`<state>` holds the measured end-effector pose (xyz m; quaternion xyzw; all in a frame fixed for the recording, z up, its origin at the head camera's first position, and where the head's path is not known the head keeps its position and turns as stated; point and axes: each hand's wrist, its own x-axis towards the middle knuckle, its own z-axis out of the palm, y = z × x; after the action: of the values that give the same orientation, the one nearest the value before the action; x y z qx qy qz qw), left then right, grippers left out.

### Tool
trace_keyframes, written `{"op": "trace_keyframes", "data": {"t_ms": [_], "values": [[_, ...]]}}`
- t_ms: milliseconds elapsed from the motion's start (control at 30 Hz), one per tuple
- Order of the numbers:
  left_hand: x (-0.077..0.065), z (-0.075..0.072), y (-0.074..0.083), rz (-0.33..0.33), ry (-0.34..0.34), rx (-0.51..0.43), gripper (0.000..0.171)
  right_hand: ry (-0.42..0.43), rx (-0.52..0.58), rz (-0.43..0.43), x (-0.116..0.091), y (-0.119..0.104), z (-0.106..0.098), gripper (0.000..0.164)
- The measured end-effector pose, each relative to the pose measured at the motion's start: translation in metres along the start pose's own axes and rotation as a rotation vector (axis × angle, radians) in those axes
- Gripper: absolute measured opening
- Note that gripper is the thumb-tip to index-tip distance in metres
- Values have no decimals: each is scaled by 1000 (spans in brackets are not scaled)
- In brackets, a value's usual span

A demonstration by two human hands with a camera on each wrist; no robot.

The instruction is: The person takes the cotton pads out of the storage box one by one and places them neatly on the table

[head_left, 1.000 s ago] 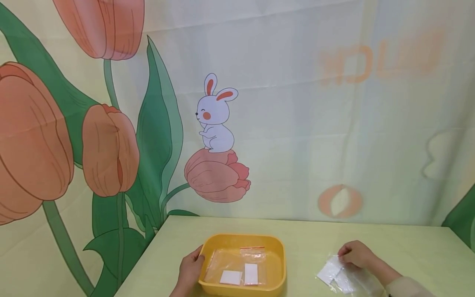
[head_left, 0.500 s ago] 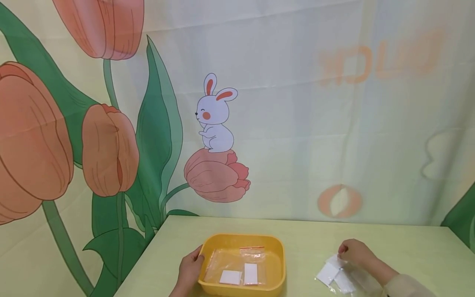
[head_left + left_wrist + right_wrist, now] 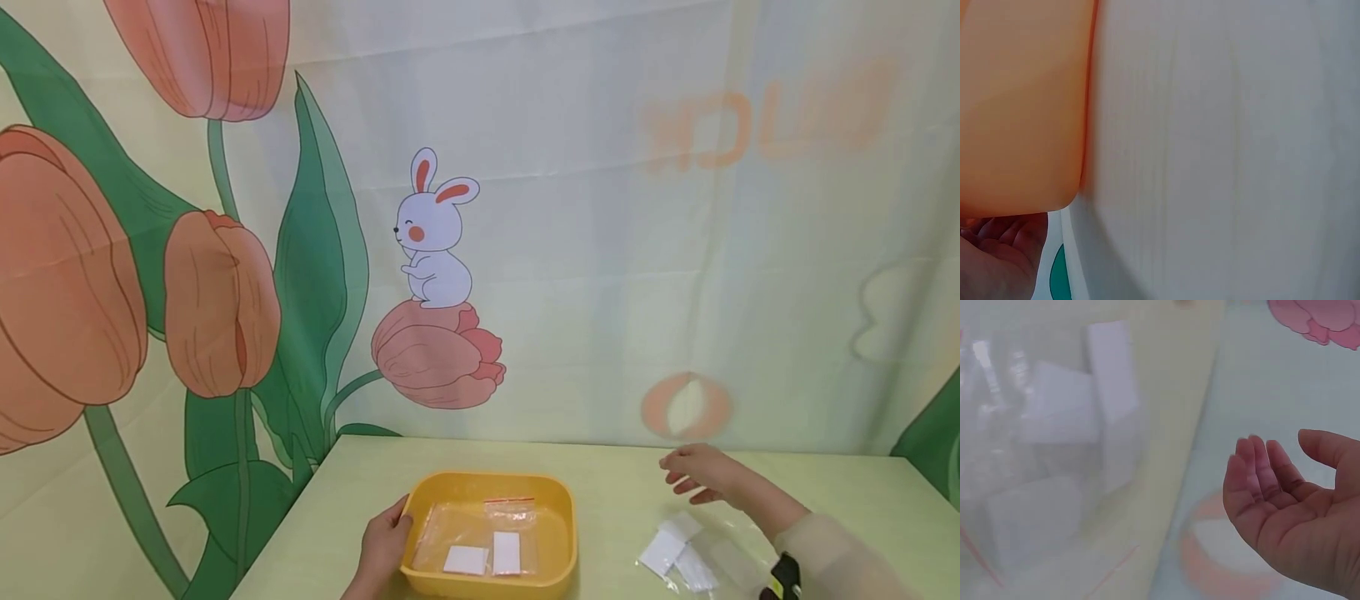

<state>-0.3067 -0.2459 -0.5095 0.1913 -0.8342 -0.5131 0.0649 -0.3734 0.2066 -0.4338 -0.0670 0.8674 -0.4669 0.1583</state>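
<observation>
My left hand [image 3: 385, 543] grips the left side of a yellow plastic tray [image 3: 564, 533], thumb at the rim. In the left wrist view that hand [image 3: 1007, 259] shows at the lower left, below the tray's wall [image 3: 1029, 144]. Inside the tray lie clear zip bags [image 3: 435, 529] with white rectangular pieces [image 3: 507, 553]. My right hand [image 3: 705, 475] is raised behind a second pile of clear bags with white pieces [image 3: 693, 567] on the table. It holds nothing; in the right wrist view its fingers [image 3: 1264, 472] are loosely bent, thumb apart.
The pale green table [image 3: 607, 492] meets a hanging fabric backdrop [image 3: 570, 250] printed with tulips and a rabbit. A dark band [image 3: 783, 575] sits by the right sleeve [image 3: 832, 550]. In the right wrist view, red zip strips [image 3: 1113, 572] show on the bags.
My right hand has let go of the bag pile and moved up and away from it, its fingers opening. The bags lie on the table. My left hand and the tray stay put.
</observation>
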Motion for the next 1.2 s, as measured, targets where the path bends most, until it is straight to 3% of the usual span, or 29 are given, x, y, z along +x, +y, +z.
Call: {"op": "trace_keyframes", "data": {"t_ms": [267, 733, 1000, 1200], "values": [[2, 1, -1, 5, 12, 3, 44, -99, 84, 8, 6, -46, -6, 44], [2, 0, -3, 8, -1, -10, 44, -291, 63, 59, 22, -112, 28, 44], [0, 0, 1, 31, 3, 6, 44, -273, 77, 87, 32, -133, 50, 41], [-3, 0, 4, -1, 7, 7, 44, -229, 99, 147, 43, -139, 78, 36]]}}
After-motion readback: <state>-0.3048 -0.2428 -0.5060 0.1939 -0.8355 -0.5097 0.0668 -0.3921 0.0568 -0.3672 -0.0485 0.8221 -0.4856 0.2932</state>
